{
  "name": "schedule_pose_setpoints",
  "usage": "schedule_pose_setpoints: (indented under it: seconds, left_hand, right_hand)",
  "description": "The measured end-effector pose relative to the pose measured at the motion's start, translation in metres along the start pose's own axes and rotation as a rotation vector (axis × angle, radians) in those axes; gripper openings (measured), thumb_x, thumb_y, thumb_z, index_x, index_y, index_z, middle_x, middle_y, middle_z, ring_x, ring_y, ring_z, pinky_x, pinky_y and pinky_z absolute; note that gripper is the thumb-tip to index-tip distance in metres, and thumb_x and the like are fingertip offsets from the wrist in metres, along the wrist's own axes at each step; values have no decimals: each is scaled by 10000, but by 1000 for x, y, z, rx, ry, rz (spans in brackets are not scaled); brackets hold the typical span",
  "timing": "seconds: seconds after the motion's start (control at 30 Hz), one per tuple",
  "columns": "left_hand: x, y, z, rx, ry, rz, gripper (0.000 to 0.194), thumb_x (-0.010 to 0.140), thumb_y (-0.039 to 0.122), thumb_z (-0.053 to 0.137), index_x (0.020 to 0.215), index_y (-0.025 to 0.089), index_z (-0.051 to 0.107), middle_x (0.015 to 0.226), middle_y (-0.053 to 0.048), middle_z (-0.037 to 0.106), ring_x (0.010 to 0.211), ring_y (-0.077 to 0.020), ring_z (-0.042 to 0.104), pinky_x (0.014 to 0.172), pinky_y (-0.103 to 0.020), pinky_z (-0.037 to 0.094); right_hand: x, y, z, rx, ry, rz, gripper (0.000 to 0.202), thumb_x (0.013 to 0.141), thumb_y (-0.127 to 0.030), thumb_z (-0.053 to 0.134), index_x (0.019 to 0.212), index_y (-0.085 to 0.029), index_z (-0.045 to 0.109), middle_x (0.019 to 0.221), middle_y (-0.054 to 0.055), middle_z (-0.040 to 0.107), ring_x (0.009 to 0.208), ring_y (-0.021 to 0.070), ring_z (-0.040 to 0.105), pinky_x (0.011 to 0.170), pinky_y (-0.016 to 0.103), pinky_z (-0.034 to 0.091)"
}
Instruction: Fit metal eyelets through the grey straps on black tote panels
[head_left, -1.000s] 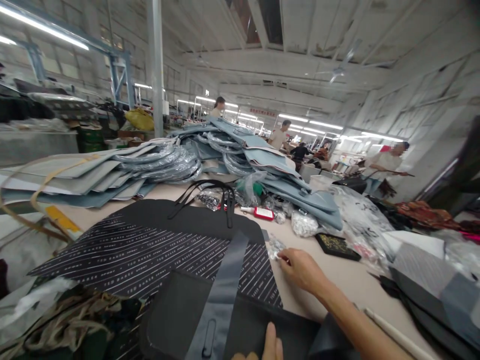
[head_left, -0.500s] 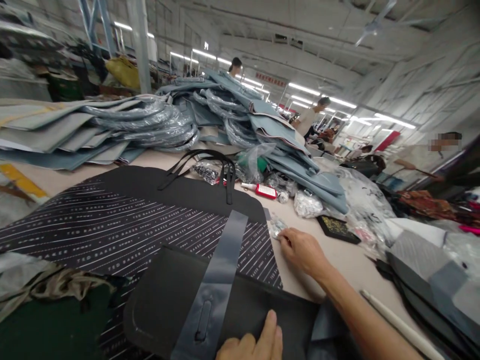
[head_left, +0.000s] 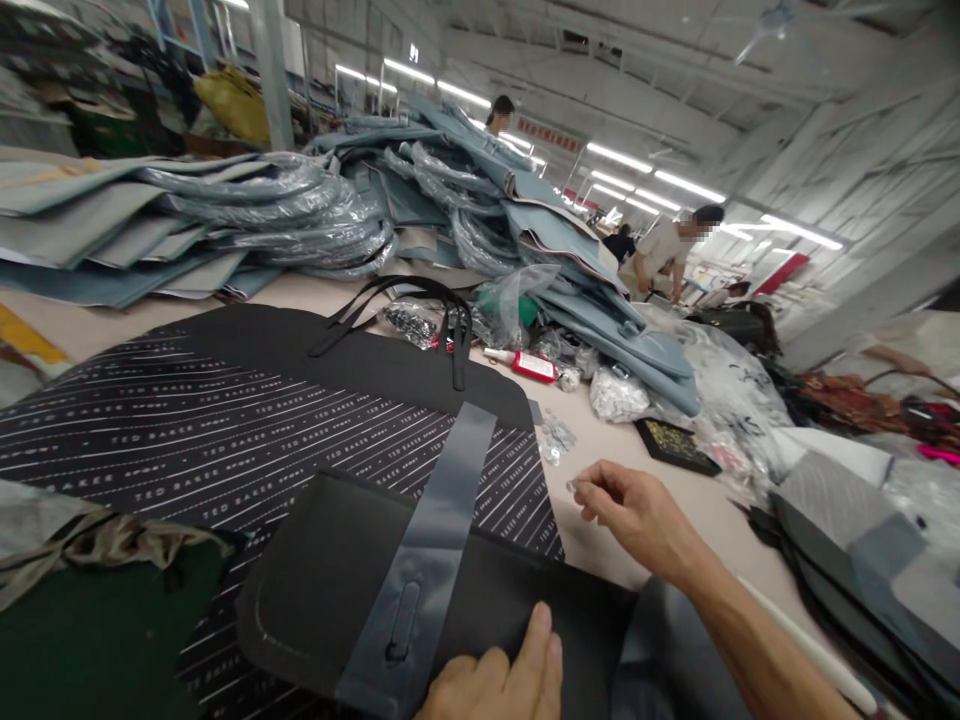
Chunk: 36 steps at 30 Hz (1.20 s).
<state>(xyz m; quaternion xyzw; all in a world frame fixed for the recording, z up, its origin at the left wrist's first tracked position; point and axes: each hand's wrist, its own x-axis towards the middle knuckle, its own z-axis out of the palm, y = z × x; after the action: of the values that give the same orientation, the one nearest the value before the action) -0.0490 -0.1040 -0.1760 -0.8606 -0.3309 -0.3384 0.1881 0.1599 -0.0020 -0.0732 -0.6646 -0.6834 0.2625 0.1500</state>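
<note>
My left hand [head_left: 495, 680] presses down on a black bag panel [head_left: 577, 590], fingers stretched out beside a glossy grey strip [head_left: 442, 510] with a slot cut near its lower end. Thumb and fingertips of my right hand [head_left: 637, 510] pinch a small shiny piece [head_left: 573, 486], too small to name exactly, just above the table. Beyond that hand lies a little heap of small shiny pieces [head_left: 555, 440]. Under the panel spreads a striped, lettered lining fabric [head_left: 300, 440] with a black border and thin black straps [head_left: 420, 285].
Stacked blue-grey panels [head_left: 555, 235] and plastic-wrapped handles [head_left: 322, 225] fill the back of the table. A red-labelled bottle [head_left: 534, 366], a black tray [head_left: 675, 446] and crumpled plastic bags [head_left: 742, 380] lie to the right. People work farther off.
My right hand has drawn back from the heap of small pieces toward me, with one piece in its fingertips. My left hand stays on the panel. The view has shifted slightly.
</note>
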Motion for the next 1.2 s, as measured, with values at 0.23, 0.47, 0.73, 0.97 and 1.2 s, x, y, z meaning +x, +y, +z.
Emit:
schedule_pose_setpoints:
  seconds: [0.23, 0.47, 0.73, 0.97, 1.2]
  left_hand:
    - [9, 12, 2, -110, 161, -202, 206, 794, 88, 548, 935, 130, 692, 1015, -60, 738, 431, -137, 460, 368, -321, 258]
    - [14, 2, -16, -135, -9, -128, 274, 843, 99, 486, 1017, 131, 696, 1079, -57, 722, 480, -132, 504, 387, -291, 311]
    - [12, 4, -16, -130, -63, -134, 257, 868, 156, 524, 1068, 142, 686, 1141, -54, 701, 516, -131, 503, 419, -297, 313]
    - [10, 5, -18, -134, -79, -119, 271, 920, 231, 494, 1091, 143, 685, 1157, -65, 692, 532, -133, 498, 431, -297, 308]
    - [6, 7, -13, -159, -105, -119, 687, 972, 625, 227, 1123, 132, 682, 1199, -97, 668, 572, -154, 506, 442, -330, 322]
  right_hand:
    - [-30, -35, 7, -222, -329, -190, 146, 908, -230, 463, 844, -201, 590, 717, -12, 599, 626, 137, 508, 608, 267, 367]
    - [-26, -42, 5, -211, -438, -291, 127, 869, -113, 492, 833, -200, 578, 861, -9, 606, 747, 120, 545, 695, 236, 399]
    - [-19, -45, 11, -297, -461, -281, 117, 851, -117, 492, 791, -189, 563, 832, 12, 617, 719, 136, 548, 673, 253, 400]
    - [-20, -45, 10, -269, -470, -336, 124, 847, -98, 480, 783, -193, 527, 819, 5, 602, 693, 126, 522, 649, 248, 386]
    - [-18, -47, 9, -260, -485, -314, 128, 871, -126, 472, 789, -195, 541, 815, 9, 611, 694, 132, 530, 651, 254, 389]
